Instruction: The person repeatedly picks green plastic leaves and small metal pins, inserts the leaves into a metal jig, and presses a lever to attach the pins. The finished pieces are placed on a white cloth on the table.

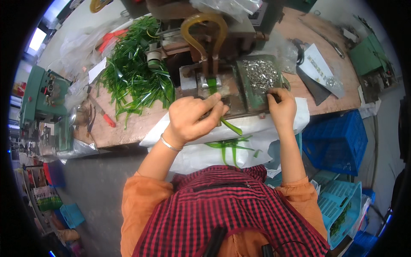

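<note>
My left hand (192, 115) is closed round a glossy green plastic strip (231, 127). One end of the strip lies on the small metal die (204, 82) of a bench press, and the other sticks out below my fingers. Above the die, a looped amber tube (205, 18) hangs from the press. My right hand (283, 108) is at the near right corner of a dark green tray (248, 95), thumb and forefinger drawn together. What they pinch, if anything, is too small to make out. Many small shiny metal pieces (260, 73) lie heaped in that tray.
A large heap of green strips (135, 68) covers the bench left of the press. A red-handled tool (109, 120) lies near it. White sheeting (180, 147) with several loose strips hangs before me. At right are a white card (317, 64), a blue crate (336, 143) and a turquoise basket (338, 195).
</note>
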